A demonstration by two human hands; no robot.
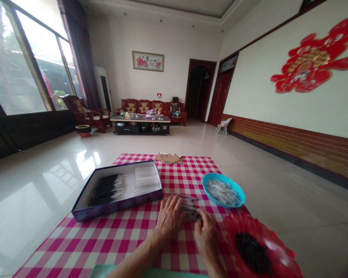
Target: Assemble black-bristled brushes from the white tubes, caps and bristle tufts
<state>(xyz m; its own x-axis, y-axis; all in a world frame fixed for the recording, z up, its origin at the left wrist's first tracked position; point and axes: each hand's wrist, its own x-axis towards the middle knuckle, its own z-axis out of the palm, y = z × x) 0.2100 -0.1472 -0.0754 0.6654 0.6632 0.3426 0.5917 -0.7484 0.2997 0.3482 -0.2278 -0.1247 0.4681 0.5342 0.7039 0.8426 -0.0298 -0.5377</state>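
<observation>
Left hand (168, 216) laid over the rods (188, 208) on the bench (104, 241), fingers extended, not closed; right hand (205, 233) at the rods' right ends, fingers narrow, cannot tell if gripping. Box (118, 207) to left, bowl (210, 177) to right. Step looks like gathering rods; next move probably calls for light, even pressure, ends kept level
</observation>
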